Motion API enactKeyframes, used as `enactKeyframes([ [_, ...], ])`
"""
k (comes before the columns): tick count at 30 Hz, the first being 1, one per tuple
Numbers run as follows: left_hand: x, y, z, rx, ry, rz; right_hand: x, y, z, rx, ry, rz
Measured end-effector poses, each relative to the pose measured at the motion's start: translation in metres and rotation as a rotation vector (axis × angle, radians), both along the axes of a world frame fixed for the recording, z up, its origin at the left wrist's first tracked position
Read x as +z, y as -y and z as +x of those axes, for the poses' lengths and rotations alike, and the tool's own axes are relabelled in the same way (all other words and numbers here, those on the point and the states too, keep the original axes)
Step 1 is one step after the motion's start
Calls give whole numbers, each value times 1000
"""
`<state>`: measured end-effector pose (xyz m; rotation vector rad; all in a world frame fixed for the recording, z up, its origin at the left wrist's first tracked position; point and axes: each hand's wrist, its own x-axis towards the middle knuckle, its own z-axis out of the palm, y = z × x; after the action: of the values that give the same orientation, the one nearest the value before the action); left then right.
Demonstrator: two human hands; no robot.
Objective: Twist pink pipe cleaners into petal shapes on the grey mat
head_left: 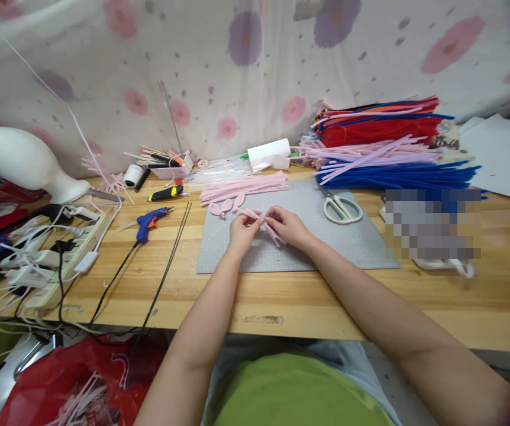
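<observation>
Between my two hands is a small bunch of pink pipe cleaners point(273, 235), held above the grey cutting mat point(326, 248). My left hand point(242, 232) is closed on the bunch, thumb and fingers pinched near its middle. From the other side my right hand point(288, 226) pinches the same bunch, its fingertips close to the left ones. Some ends slant down toward me, below the fingers. Just beyond my left hand, pink petal-shaped pieces point(225, 206) lie on the mat. Behind them is a row of loose pink pipe cleaners point(246, 188).
Scissors point(342, 209) lie on the mat at right, before piled blue pipe cleaners point(397, 176). A blue glue gun point(148, 223), thin green rods point(168, 269) and a cabled power strip point(71, 260) lie left. A white foam head point(19, 157) stands farther left.
</observation>
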<state>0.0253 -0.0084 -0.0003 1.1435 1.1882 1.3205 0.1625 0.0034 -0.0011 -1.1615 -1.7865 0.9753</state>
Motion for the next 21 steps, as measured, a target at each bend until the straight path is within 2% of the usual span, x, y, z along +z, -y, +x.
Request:
enactKeyframes([
  [3, -1, -1, -2, -2, -52, 64, -1, 0, -3, 74, -145, -223],
  [6, 1, -1, -2, -20, -46, 76, 1, 1, -3, 90, -185, -266],
  [8, 2, 0, -2, -6, -30, 59, 3, 3, -2, 57, -94, -141],
  [12, 3, 0, -1, 67, -26, 41, 11, 8, 2, -29, 179, 204],
  [15, 2, -1, -1, 90, -48, 65, 14, 9, 2, -66, 281, 278],
  [17, 1, -1, -2, 100, -81, 102, 13, 7, 1, -78, 246, 218],
  [18, 0, -1, -3, 100, -102, 123, 12, 6, 0, -69, 184, 133],
  [21, -1, -1, -3, 82, -165, 174, 7, 2, -1, 13, -101, -235],
])
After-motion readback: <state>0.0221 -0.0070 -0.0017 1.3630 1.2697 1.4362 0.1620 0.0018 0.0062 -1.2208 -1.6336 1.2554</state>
